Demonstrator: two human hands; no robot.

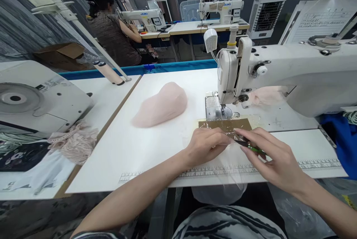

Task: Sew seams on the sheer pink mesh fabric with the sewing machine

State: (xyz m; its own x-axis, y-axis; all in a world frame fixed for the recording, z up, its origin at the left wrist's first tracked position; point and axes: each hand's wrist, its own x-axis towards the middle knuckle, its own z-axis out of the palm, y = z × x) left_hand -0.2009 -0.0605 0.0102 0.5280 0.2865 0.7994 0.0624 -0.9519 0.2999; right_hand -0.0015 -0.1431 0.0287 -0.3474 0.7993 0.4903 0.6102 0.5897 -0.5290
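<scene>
Green-handled tool (255, 149), probably snips, sits over the table (111, 157), just in front of the brown plate (242, 123). Long axis slants from handle at right to dark tip at left, tip just beside the fingertips of the left hand (208, 144). Right hand (275, 157), the nearer, grasps the handle; left appears to pinch sheer material (232, 162). Beyond the plate: sewing machine (230, 71); pink piece (164, 107) well apart, leftward.
</scene>
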